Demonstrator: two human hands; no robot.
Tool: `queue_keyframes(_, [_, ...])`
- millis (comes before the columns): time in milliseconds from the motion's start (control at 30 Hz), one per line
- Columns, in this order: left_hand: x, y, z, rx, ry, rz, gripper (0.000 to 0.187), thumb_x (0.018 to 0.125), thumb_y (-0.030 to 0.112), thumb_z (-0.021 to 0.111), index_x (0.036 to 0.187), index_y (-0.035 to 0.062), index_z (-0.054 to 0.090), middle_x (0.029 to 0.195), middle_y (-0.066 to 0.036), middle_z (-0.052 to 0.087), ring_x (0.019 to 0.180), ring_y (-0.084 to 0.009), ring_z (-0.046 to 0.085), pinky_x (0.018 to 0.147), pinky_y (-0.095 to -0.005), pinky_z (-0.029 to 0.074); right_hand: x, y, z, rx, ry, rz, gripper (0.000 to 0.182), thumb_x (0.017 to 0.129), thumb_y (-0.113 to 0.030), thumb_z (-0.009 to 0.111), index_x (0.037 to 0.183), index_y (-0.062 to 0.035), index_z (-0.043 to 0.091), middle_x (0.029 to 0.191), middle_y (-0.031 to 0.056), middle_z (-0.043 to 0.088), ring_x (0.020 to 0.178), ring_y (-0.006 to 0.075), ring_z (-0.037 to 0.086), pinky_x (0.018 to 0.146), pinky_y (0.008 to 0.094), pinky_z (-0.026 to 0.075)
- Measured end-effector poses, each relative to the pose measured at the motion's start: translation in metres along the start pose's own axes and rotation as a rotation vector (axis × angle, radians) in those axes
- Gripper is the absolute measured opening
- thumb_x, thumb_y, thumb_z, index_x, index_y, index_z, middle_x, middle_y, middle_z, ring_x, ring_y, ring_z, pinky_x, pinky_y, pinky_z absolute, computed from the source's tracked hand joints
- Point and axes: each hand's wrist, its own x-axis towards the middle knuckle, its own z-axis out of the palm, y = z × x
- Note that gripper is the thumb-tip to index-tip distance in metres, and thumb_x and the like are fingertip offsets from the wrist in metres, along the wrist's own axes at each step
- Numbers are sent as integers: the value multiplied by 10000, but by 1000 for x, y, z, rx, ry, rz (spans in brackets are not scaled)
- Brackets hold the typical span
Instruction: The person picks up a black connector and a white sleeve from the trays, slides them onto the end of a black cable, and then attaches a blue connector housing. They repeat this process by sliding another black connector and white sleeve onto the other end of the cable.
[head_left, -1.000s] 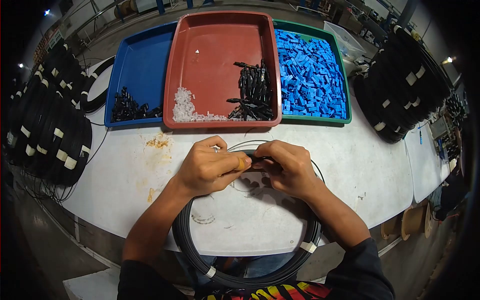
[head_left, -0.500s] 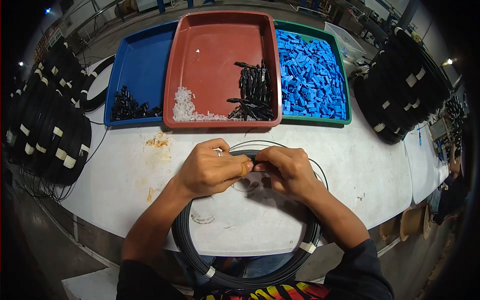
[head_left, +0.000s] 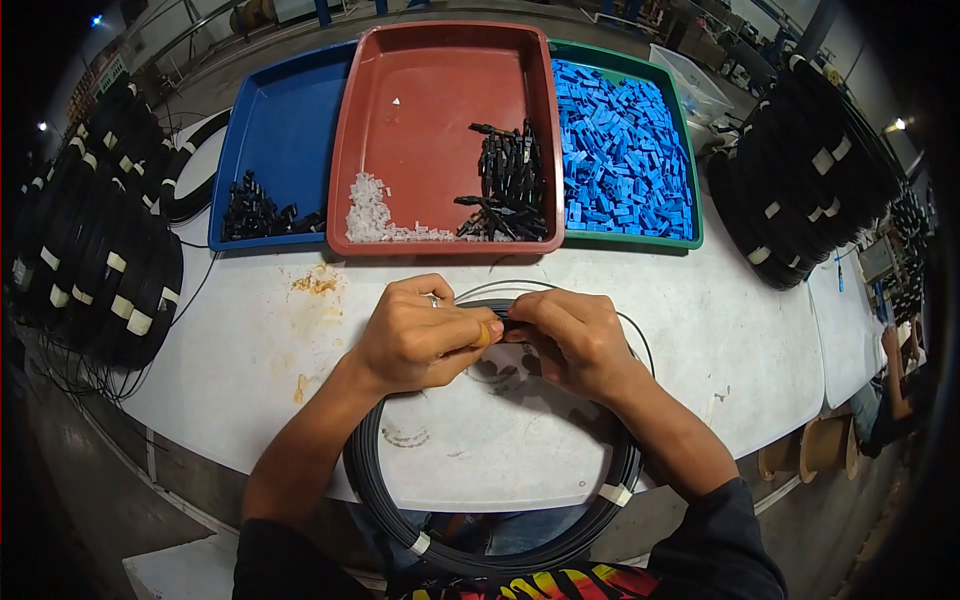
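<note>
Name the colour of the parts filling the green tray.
Bright blue parts, seen best in the head view.

A round coil of thin black cable (head_left: 368, 460) is forming a wide open ring, its far side lying over the white table (head_left: 215, 390) and its near side hanging past the table's edge. Two pale tape bands (head_left: 421, 543) are wrapping its near half. The left hand (head_left: 420, 335) and right hand (head_left: 578, 335) are pinching at the far side, their fingertips hiding the exact spot. A loose strand (head_left: 648, 352) is curving outside the ring
</note>
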Motion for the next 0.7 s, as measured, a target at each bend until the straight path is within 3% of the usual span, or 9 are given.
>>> queue_keyframes(67, [0,0,0,5,-13,17,120,767,55,829,758,70,710,818,-10,774,610,-103,678,585,-265,485,-1,-3,-3,49,-140,126,253,764,66,771,985,0,668,899,149,729,742,316,730,644,377,584])
queue_keyframes(167, [1,0,2,81,-59,100,126,766,66,834,757,73,709,822,-6,772,614,-100,680,580,-262,485,-3,3,0,84,-173,145,241,776,54,773,990,9,672,909,155,733,754,319,733,656,373,587])
queue_keyframes(467, [2,3,0,46,-5,16,147,796,74,816,725,73,687,803,9,762,603,-96,671,591,-263,492,1,-1,-1,28,-66,40,366,671,137,735,1007,1,685,939,145,744,810,308,750,685,372,610])
queue_keyframes(567, [1,2,1,35,-2,22,138,739,35,850,726,77,720,790,-25,774,546,-107,633,583,-272,451,2,0,0,19,-51,16,373,652,131,735,997,-3,687,916,146,740,794,309,744,669,373,603])
queue_keyframes(700, [1,2,2,60,-2,63,142,773,74,835,722,76,703,791,-15,765,554,-103,640,577,-264,477,1,-3,-1,8,-71,50,330,681,114,748,984,-5,688,885,145,731,779,313,736,657,371,591])
